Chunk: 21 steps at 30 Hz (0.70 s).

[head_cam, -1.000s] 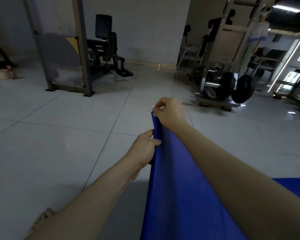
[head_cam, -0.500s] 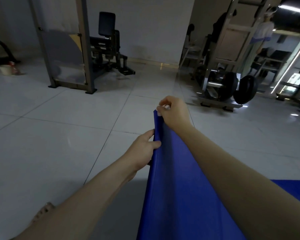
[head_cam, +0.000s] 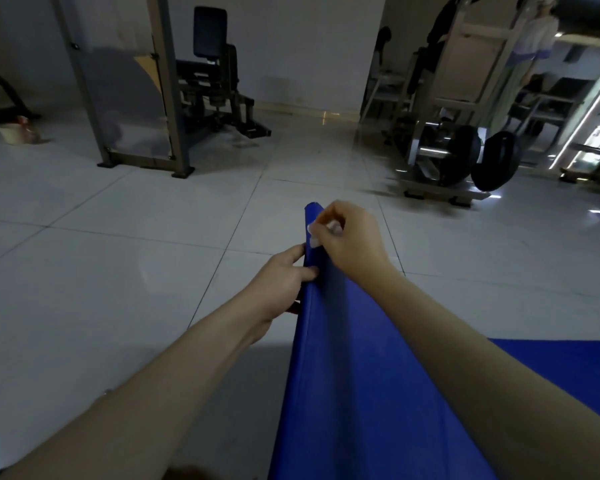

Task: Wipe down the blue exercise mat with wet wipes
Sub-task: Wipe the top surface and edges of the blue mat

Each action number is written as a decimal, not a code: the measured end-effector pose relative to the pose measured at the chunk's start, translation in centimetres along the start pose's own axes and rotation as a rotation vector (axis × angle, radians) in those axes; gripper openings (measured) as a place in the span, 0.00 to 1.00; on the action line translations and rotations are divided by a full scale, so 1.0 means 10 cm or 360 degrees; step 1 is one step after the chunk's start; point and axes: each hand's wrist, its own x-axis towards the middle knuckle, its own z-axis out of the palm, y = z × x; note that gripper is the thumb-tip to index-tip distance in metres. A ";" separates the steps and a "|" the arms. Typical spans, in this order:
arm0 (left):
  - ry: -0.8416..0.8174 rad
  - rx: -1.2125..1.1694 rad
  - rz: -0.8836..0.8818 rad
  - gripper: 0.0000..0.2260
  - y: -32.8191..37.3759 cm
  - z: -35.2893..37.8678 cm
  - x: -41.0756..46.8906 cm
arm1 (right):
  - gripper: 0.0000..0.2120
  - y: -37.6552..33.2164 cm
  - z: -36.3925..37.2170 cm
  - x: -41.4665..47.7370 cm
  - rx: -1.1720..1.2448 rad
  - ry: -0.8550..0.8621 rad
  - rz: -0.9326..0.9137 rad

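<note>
My right hand is curled nearly closed around a crumpled white wet wipe, which shows only as pale scraps between my fingers, and it presses that wipe against the raised edge of the blue foam exercise mat, just below the mat's top corner. My left hand grips the same edge just beneath the right one. Its thumb lies on the face of the mat toward me and its fingers wrap round behind, out of sight.

I count two hands, one mat and one wipe. Beyond the mat to the right are two black round weight plates on a metal rack.

Both my arms reach forward, nearly straight, the left beside the mat and the right across its upturned face. The mat stands tilted up off the pale tiled floor, with its far part lying flat at the right.
</note>
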 end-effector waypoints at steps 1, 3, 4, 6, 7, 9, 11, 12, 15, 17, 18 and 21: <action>-0.0012 -0.0023 -0.0007 0.18 0.00 0.00 0.00 | 0.02 0.00 0.01 0.10 0.0010 0.0011 0.0031; -0.0012 -0.0045 -0.0029 0.18 -0.02 0.00 0.00 | 0.01 0.02 0.06 0.18 0.0005 -0.0013 0.0089; -0.0012 -0.0063 -0.0047 0.17 -0.03 0.00 -0.01 | 0.02 0.03 0.07 0.14 0.0006 -0.0017 0.0110; -0.0019 -0.0162 -0.0095 0.14 -0.05 0.00 -0.02 | 0.05 0.01 0.06 -0.06 0.0076 -0.0009 0.0108; -0.0021 -0.0244 -0.0122 0.13 -0.05 -0.01 -0.02 | 0.06 0.00 0.05 -0.22 0.0093 -0.0040 0.0085; -0.0015 -0.0356 -0.0175 0.15 -0.03 -0.03 -0.02 | 0.08 0.00 0.03 -0.57 0.0073 -0.0142 -0.0006; -0.0023 -0.0370 -0.0191 0.17 -0.03 -0.03 0.00 | 0.08 0.00 0.01 -0.79 -0.0016 -0.0176 -0.0100; -0.0035 -0.0364 -0.0184 0.18 -0.04 -0.02 0.00 | 0.08 0.00 -0.02 -0.80 -0.0079 -0.0174 -0.0142; -0.0053 -0.0361 -0.0143 0.21 -0.01 0.03 -0.01 | 0.05 0.00 -0.09 -0.47 -0.0225 -0.0070 -0.0179; -0.0041 -0.0370 -0.0100 0.20 0.01 0.05 0.00 | 0.04 -0.04 -0.11 -0.21 -0.0212 0.0026 -0.0086; -0.0020 -0.0376 -0.0079 0.19 0.02 0.05 0.01 | 0.05 -0.05 -0.08 -0.14 -0.0214 0.0040 -0.0056; 0.0042 -0.0414 -0.0071 0.21 0.05 0.03 0.03 | 0.10 -0.12 0.04 -0.28 -0.0277 -0.0015 -0.0077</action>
